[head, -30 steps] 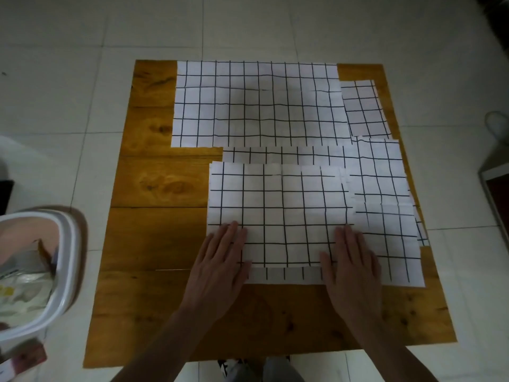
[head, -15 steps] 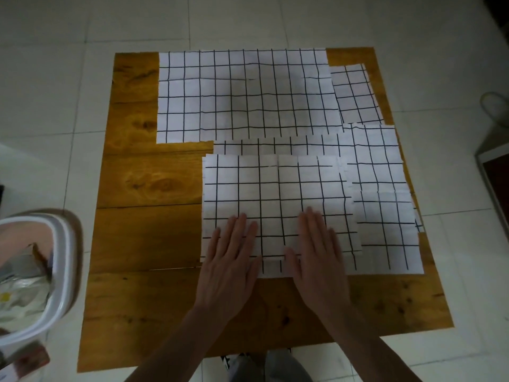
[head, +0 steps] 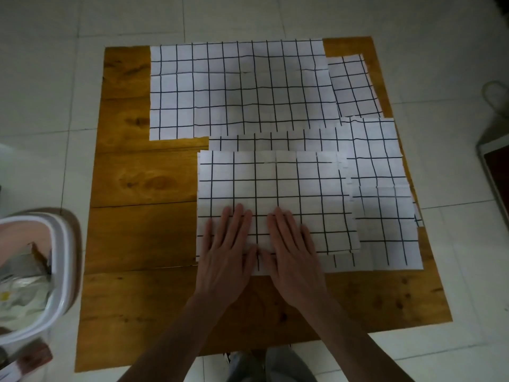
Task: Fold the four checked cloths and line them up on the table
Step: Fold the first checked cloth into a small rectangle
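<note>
A folded white cloth with black checks (head: 275,188) lies on top at the near middle of the wooden table (head: 143,230). My left hand (head: 228,255) and my right hand (head: 294,257) press flat on its near edge, side by side, thumbs almost touching. Under it another checked cloth (head: 385,166) sticks out to the right and behind. A large checked cloth (head: 237,89) lies spread at the far middle. A smaller checked piece (head: 352,86) shows at the far right, partly covered.
A white plastic bin (head: 63,260) with bags inside stands on the tiled floor left of the table. Bare wood shows along the table's left side and near edge. A dark-framed object (head: 495,166) stands on the floor at the right.
Both hands have slid inward along the near edge of the top cloth. They were apart at its corners and now lie together at its middle.
</note>
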The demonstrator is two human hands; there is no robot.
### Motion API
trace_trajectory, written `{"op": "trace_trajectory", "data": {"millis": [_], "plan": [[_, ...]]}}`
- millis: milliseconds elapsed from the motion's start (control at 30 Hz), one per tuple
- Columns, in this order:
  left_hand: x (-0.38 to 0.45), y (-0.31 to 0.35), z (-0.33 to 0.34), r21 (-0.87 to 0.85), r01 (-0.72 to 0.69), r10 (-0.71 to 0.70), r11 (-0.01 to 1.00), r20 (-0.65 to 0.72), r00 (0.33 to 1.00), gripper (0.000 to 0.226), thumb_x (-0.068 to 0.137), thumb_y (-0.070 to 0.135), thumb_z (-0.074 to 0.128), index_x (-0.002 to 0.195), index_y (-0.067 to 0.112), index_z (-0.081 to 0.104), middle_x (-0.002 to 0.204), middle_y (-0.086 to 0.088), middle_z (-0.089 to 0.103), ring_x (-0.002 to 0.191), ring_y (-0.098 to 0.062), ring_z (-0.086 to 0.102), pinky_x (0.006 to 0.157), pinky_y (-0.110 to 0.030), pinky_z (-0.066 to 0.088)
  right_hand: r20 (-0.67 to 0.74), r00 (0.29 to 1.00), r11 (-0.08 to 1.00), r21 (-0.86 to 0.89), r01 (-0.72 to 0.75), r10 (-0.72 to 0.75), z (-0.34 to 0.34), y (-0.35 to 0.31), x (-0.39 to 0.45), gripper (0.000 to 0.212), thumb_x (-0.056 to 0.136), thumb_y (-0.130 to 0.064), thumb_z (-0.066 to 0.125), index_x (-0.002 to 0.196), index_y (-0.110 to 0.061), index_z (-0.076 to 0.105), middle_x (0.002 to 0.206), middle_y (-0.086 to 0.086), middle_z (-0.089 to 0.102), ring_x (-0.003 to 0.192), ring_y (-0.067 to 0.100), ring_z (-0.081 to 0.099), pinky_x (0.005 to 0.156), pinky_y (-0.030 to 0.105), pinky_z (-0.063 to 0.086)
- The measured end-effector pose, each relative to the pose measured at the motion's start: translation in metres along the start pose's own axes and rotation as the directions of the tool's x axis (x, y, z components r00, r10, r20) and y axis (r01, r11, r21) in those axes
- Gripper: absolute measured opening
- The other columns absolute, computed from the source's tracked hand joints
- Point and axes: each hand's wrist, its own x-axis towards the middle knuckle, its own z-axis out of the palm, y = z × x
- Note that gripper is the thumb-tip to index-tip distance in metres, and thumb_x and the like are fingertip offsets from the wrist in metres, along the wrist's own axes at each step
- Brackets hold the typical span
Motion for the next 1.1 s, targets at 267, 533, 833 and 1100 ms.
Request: {"op": "trace_trajectory", "data": {"millis": [267,533,833,1100], "plan": [[0.001,0.002,-0.005,0.071,0.026,-0.028,0.997,0.017,0.999,0.085,0.102,0.072,0.033,0.168,0.024,0.008,0.176,0.000,0.000,0.162,-0.026,-0.004,0.128,-0.062,0.009,-0.008,0.983,0.983,0.015,-0.185,0.185,-0.014,0.053,-0.020,0.078,0.105,-0.066,0.013,0.166,-0.021,-0.005,0.174,0.001,-0.013,0.160,0.020,-0.010,0.129,0.049,0.008],[0.001,0.002,-0.005,0.066,0.038,-0.041,0.997,0.032,0.999,0.087,0.101,0.074,0.033,0.168,0.026,0.008,0.176,-0.001,0.000,0.162,-0.027,-0.005,0.127,-0.064,0.011,-0.001,0.951,0.951,0.009,-0.310,0.310,-0.024,0.093,-0.035,0.087,0.101,-0.071,0.012,0.164,-0.017,-0.014,0.173,0.004,-0.016,0.160,0.021,-0.013,0.129,0.049,0.005],[-0.008,0.008,-0.006,0.085,0.073,-0.073,0.994,0.001,0.997,0.083,0.103,0.069,0.033,0.168,0.021,0.013,0.176,-0.005,0.003,0.162,-0.029,-0.001,0.127,-0.063,0.012,-0.086,0.920,0.923,0.085,-0.376,0.382,-0.041,0.081,-0.032,0.088,0.099,-0.070,0.035,0.165,-0.015,0.014,0.171,0.010,0.018,0.158,0.028,0.015,0.125,0.046,0.015],[-0.021,0.024,-0.003,0.063,0.040,-0.037,0.997,-0.051,0.998,0.071,0.106,0.046,0.032,0.167,0.016,0.012,0.176,-0.009,0.006,0.162,-0.029,0.006,0.125,-0.054,0.017,-0.099,0.844,0.847,0.144,-0.512,0.527,-0.064,0.067,-0.022,0.066,0.094,-0.049,0.067,0.146,-0.017,0.043,0.133,0.012,0.055,0.119,0.031,0.056,0.093,0.044,0.049]]}}
